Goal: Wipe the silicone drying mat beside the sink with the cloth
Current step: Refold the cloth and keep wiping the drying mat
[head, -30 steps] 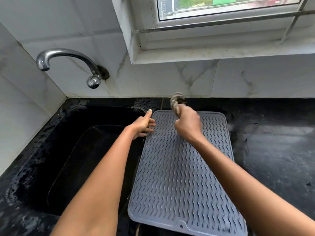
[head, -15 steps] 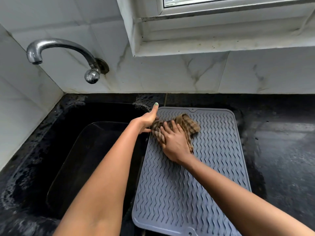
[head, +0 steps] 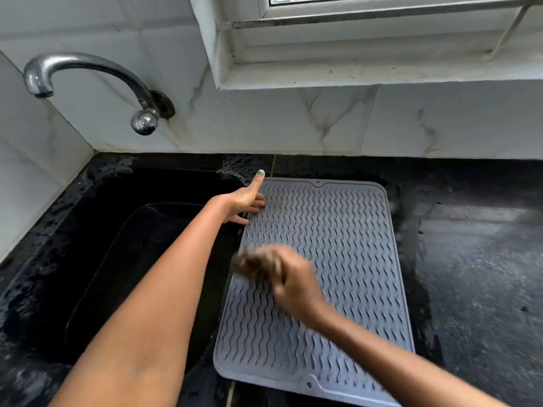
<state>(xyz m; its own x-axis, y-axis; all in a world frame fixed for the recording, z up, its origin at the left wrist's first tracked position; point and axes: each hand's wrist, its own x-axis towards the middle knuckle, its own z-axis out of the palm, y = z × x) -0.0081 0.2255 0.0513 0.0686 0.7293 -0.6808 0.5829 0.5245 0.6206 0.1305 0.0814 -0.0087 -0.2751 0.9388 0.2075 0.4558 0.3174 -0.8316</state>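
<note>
A grey silicone drying mat (head: 338, 230) with wavy ridges lies on the black counter, right of the sink. My right hand (head: 296, 280) is blurred with motion over the mat's left middle, closed around a bunched brown cloth (head: 255, 264) that presses on the mat near its left edge. My left hand (head: 245, 201) rests on the mat's far left edge, thumb pointing up and away, fingers flat on the ridges. Part of the cloth is hidden under my right hand.
A black sink (head: 132, 251) sits left of the mat, with a chrome tap (head: 88, 80) on the tiled wall above it. The wet black counter (head: 476, 259) stretches to the right. A window sill (head: 382, 74) juts out over the back wall.
My right hand has dragged the cloth from the mat's far left corner toward me along the left side. The left hand has stayed on the mat's far edge.
</note>
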